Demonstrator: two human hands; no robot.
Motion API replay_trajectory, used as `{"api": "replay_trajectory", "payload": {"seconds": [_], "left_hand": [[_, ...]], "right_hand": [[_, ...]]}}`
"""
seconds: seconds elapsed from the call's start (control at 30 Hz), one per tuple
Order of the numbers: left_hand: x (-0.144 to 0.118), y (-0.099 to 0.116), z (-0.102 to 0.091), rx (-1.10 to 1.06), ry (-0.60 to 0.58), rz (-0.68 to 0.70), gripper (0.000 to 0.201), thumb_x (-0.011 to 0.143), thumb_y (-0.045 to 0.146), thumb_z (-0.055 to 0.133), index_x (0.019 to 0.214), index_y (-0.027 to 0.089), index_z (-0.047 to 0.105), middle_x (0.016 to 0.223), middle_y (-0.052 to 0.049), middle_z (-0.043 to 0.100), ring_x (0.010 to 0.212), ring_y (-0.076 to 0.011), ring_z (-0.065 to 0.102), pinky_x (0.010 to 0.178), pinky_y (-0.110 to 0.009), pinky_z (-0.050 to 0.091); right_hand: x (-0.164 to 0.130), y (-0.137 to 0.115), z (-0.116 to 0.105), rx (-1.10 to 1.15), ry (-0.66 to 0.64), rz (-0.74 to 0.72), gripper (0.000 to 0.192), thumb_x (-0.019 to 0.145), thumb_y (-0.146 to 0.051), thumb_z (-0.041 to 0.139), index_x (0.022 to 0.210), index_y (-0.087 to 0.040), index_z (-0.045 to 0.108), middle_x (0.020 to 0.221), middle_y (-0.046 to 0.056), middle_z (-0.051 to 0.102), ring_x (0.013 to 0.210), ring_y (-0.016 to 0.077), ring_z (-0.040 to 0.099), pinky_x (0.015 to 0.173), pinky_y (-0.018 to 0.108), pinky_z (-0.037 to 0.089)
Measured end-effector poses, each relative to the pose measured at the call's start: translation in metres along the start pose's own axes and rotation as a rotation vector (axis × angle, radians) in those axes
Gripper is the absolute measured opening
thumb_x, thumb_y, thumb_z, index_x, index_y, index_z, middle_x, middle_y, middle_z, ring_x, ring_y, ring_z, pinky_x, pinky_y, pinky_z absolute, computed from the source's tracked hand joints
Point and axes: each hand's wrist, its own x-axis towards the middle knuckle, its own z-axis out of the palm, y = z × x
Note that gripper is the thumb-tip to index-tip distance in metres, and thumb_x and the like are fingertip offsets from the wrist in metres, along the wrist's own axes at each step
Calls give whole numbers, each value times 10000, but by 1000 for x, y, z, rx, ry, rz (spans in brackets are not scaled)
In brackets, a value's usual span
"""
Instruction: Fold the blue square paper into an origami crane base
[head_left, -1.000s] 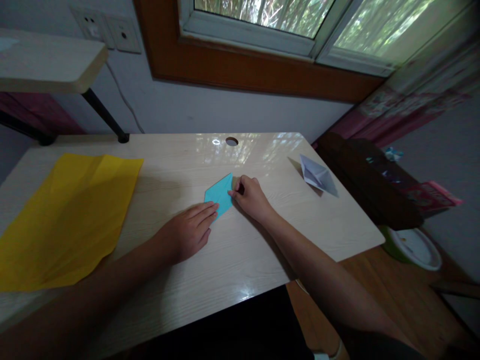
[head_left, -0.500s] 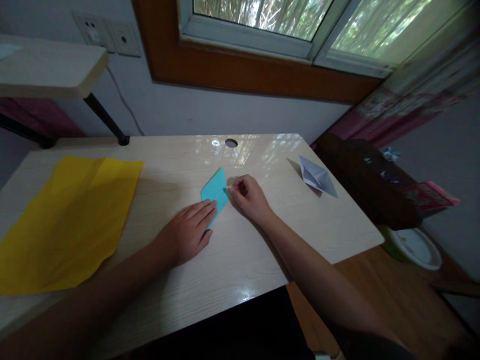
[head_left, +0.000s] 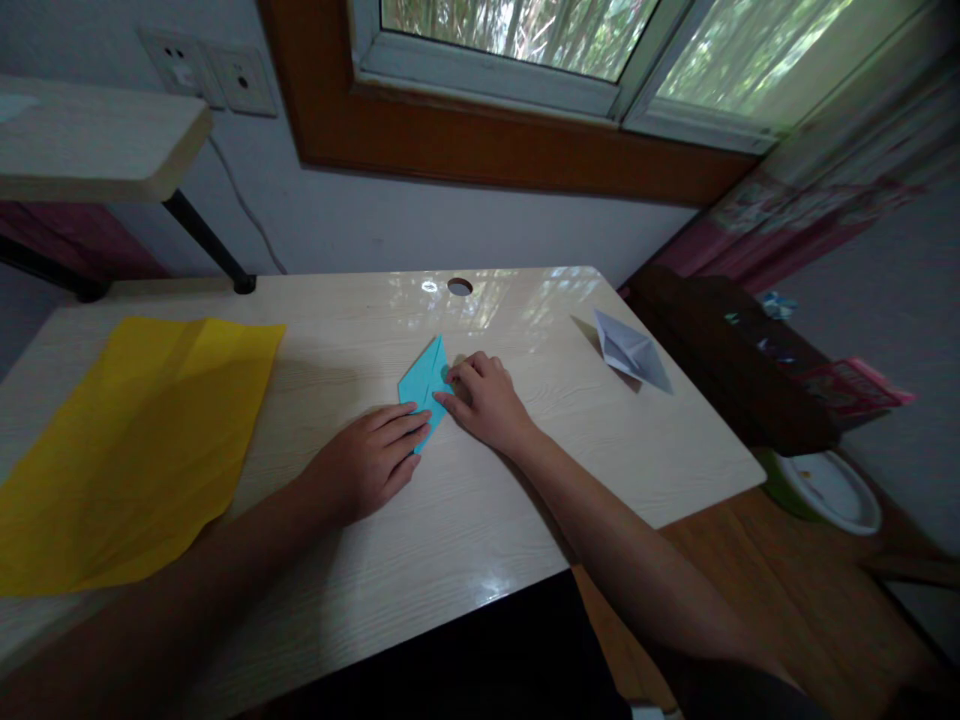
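A small piece of turquoise paper (head_left: 425,376), folded into a pointed shape with creases down its middle, lies flat on the desk. My left hand (head_left: 375,458) rests on its lower part, fingers stretched out flat over the paper and hiding some of it. At the paper's right edge is my right hand (head_left: 484,400), its thumb on the turquoise surface and its bent fingers closed at the edge. A folded white paper boat (head_left: 632,350) stands on the right part of the desk, apart from both hands.
A large yellow sheet (head_left: 150,450) covers the desk's left side. The pale desk (head_left: 480,520) has a round cable hole (head_left: 460,287) near its back edge. A raised shelf (head_left: 97,140) on black legs stands at the left. Beyond the right edge is a green-and-white bin (head_left: 829,490).
My right hand has moved slightly left onto the turquoise paper, its thumb now lying on the surface. My left hand stays on the lower part. The view has shifted a little.
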Motion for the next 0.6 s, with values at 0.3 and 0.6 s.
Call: {"api": "replay_trajectory", "payload": {"seconds": [0.3,0.6], "left_hand": [[-5,-6,0,-43,-75,22,525,935,132,480,1459,141,490,1510,-128,515,1471,-279,372,1180,-504,402],[-9,-13,-5,-93,-114,68,512,845,38,489,1329,138,622,1471,-103,564,1439,-268,428,1166,-492,425]], "right_hand": [[0,-5,-1,-17,-30,11,338,907,-507,642,1114,-240,617,1146,118,576,1007,297,515,856,436,425],[4,-4,-1,2,-13,51,329,904,-487,649,1108,-232,609,1146,119,582,1009,302,520,862,441,433]]}}
